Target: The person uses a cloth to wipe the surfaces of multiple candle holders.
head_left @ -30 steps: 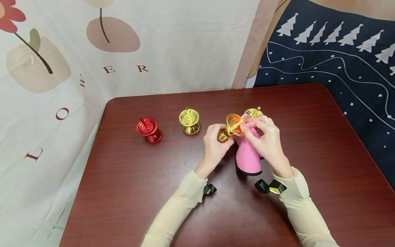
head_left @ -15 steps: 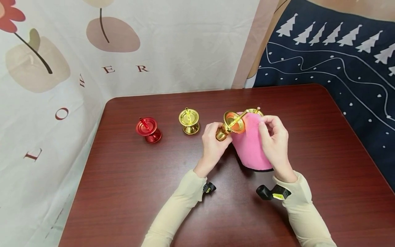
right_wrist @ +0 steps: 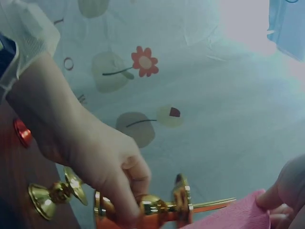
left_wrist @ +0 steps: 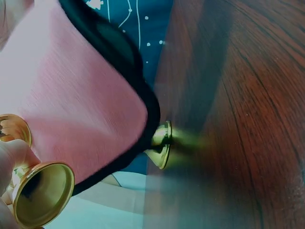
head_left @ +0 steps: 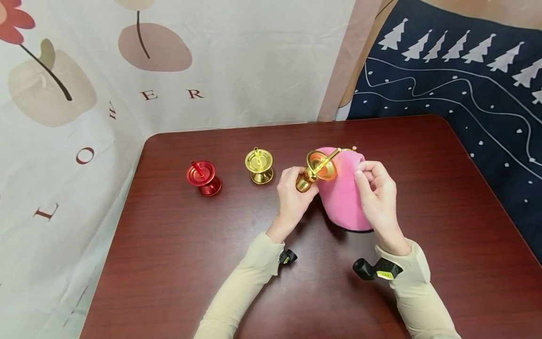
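Observation:
Tilted over the table, a gold candle holder (head_left: 304,183) is gripped round its base end by my left hand (head_left: 291,197); its dish and thin tube point up and right. In the right wrist view the same candle holder (right_wrist: 152,208) lies sideways in the fingers. My right hand (head_left: 380,200) pinches the upper edge of a pink cloth (head_left: 343,202) with black trim, between thumb and fingers. The cloth hangs spread out beside the dish. Behind it, another gold candle holder (head_left: 354,149) is mostly hidden; its foot (left_wrist: 163,145) shows in the left wrist view.
A gold candle holder (head_left: 259,165) and a red candle holder (head_left: 204,177) stand upright on the dark red-brown table (head_left: 178,263), left of the hands. A pale printed curtain (head_left: 254,66) hangs along the back and left, with a navy tree-print cloth (head_left: 457,94) at right.
The right hand has moved right and slightly down from the tube, drawing the pink cloth out wider. The cloth now covers most of the rear candle holder. The left hand has barely shifted.

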The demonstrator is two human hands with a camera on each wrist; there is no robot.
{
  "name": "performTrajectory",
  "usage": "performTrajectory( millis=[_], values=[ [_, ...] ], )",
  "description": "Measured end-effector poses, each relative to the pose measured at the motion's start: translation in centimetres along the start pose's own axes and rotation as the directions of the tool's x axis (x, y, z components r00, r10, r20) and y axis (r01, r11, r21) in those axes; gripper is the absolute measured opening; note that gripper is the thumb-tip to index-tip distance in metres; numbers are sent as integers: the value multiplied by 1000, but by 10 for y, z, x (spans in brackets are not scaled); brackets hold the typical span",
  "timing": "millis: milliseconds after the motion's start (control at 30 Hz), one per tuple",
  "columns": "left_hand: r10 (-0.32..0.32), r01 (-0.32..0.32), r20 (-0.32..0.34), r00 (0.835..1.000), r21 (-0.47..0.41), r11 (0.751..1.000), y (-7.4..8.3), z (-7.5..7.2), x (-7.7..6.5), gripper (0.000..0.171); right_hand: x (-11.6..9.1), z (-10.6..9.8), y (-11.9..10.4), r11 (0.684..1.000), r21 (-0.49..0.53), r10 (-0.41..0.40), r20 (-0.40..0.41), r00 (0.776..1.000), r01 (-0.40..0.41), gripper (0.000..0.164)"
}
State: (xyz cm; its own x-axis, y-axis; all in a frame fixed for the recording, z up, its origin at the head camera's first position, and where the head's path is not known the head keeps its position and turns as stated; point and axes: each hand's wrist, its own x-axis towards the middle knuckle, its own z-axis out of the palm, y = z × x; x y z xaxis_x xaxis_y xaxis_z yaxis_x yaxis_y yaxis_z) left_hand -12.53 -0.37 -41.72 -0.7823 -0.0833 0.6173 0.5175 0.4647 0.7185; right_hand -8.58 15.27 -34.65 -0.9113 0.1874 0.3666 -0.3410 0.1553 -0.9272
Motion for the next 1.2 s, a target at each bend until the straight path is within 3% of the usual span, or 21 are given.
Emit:
performTrajectory(
  millis=[133,233,300,400,533,733,900,1067,1200],
  values=[
    [7,-7,8,1000,-6,1000,2,0,0,29,1,1,5,988,154,-39,81,996,26,15],
    [4,-4,6,1000,-8,1000,3,0,1,28,3,1,10,961,275,-16,113,993,-16,23],
    [3,-3,-1,1000,-7,1000,4,0,1,28,5,1,15,934,352,17,135,991,-64,26],
    [15,-15,-8,1000,-5,1000,4,-1,2,28,7,1,23,863,494,21,180,983,-109,26],
    [49,-49,-13,999,8,999,6,-3,4,27,9,2,31,815,567,4,201,980,-119,30],
    [99,-99,12,995,33,995,9,-4,3,29,12,8,35,851,522,-9,112,994,-51,44],
    [125,-127,35,992,73,989,9,-4,3,29,11,14,38,886,463,-14,32,999,-2,42],
    [183,-190,64,981,121,974,10,-5,3,28,11,17,41,925,377,42,-9,999,-36,39],
    [207,-217,81,975,158,963,10,-6,2,29,11,21,42,928,363,94,-25,995,-78,37]
  ],
)
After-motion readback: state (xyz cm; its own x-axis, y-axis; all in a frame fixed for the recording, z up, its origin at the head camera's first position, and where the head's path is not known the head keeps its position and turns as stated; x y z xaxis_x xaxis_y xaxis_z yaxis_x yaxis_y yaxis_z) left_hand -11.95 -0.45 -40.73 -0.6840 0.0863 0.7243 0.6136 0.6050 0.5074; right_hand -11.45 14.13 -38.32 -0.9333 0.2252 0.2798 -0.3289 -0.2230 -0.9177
